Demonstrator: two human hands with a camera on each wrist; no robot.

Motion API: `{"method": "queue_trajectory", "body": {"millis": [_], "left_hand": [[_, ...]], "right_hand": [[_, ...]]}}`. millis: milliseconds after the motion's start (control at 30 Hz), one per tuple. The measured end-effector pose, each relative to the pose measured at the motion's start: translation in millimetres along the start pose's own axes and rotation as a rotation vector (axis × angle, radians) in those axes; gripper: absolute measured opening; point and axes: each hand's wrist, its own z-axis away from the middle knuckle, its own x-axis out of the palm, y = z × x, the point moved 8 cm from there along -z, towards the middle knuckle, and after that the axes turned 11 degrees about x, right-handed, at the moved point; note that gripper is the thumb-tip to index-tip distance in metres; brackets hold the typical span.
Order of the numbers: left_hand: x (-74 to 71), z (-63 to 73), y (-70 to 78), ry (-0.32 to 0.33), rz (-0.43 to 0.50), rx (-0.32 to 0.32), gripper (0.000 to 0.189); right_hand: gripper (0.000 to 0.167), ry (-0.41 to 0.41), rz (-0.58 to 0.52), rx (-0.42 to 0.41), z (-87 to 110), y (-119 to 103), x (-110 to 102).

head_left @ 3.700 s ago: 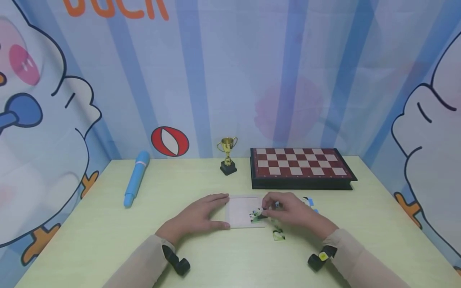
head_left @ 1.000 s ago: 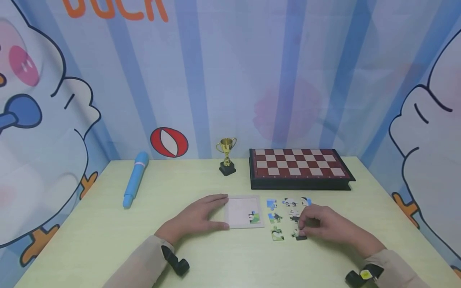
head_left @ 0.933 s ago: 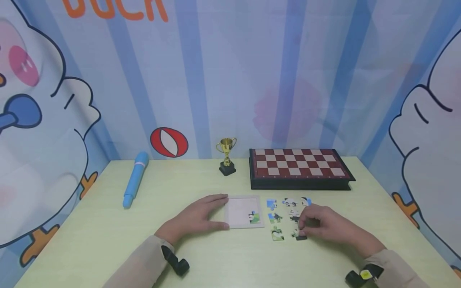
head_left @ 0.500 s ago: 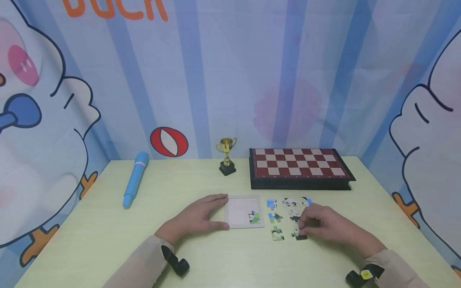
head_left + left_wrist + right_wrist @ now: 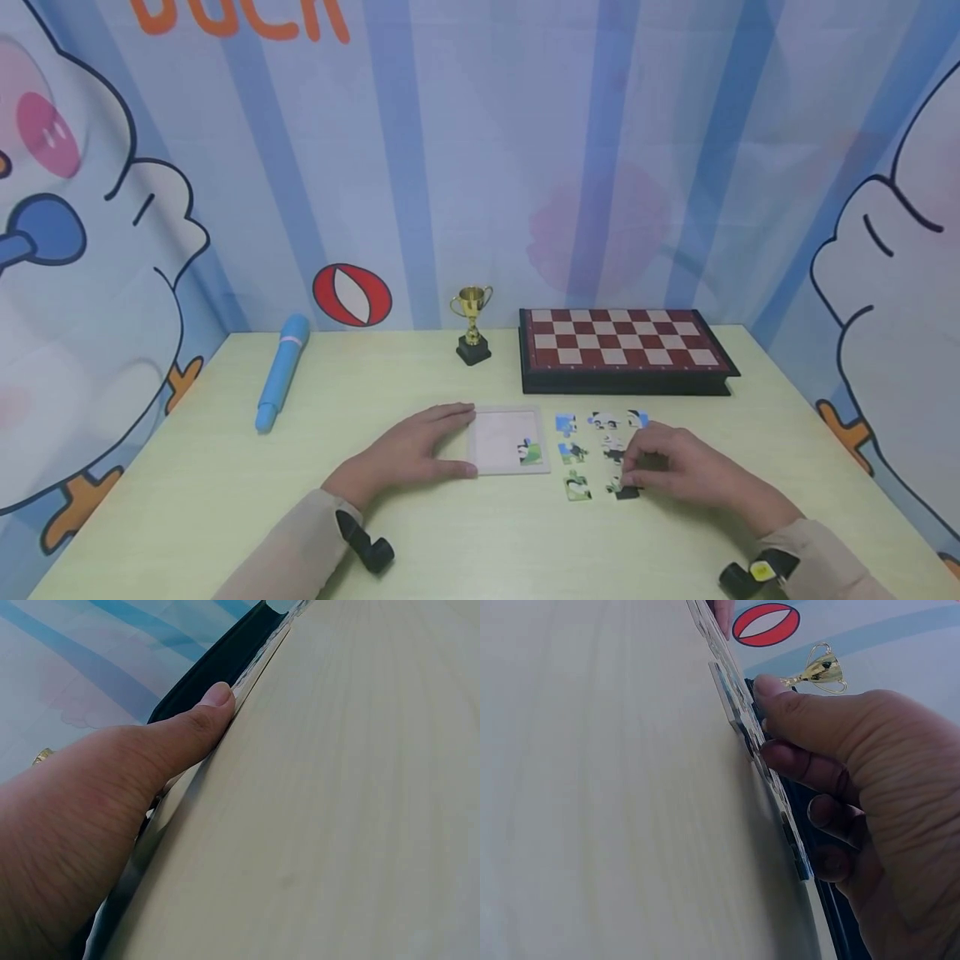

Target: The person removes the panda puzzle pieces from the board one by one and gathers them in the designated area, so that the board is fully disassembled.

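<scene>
My left hand point(image 5: 408, 450) rests at the left edge of a shallow white puzzle frame point(image 5: 495, 429), its thumb and fingers spread along that side. A panda jigsaw piece point(image 5: 529, 452) lies in the frame's lower right corner. Right of the frame, several loose jigsaw pieces point(image 5: 577, 486) lie in rows on the table. Over the rightmost ones hovers my right hand point(image 5: 678, 467), fingers bent, partly hiding them. In the right wrist view, a gap shows between thumb point(image 5: 776, 694) and forefinger, with no piece visible between them. The thumb is close to a dark-edged piece point(image 5: 627, 493).
A chessboard box point(image 5: 626, 354) stands behind the pieces. Left of it is a small gold trophy point(image 5: 472, 325) on a black base. A blue microphone-shaped object point(image 5: 283, 375) lies at the far left. A printed curtain point(image 5: 480, 167) backs the pale table point(image 5: 480, 542).
From over the frame's lower right corner, my right hand has moved right to the loose pieces, leaving one piece in that corner. It has stayed there this last second; my left hand stays put.
</scene>
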Motion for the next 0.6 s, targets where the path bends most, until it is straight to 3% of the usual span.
{"method": "queue_trajectory", "body": {"millis": [167,300,433,600], "left_hand": [[-1.1,-0.6,1.5,0.005,0.002,0.009,0.093],[-0.7,-1.0,2.0,0.004,0.003,0.010,0.093],[0.5,-0.4,0.9,-0.005,0.001,-0.001,0.094],[0.2,0.0,-0.2,0.000,0.004,-0.004,0.094]], "right_hand": [[0.012,0.046,-0.021,-0.075,0.9,-5,-5],[0.012,0.070,-0.035,-0.081,-1.0,-11,-7],[0.006,0.033,-0.027,-0.022,-13.3,-20,-1],[0.019,-0.048,-0.012,-0.005,-41.0,-38,18]]}}
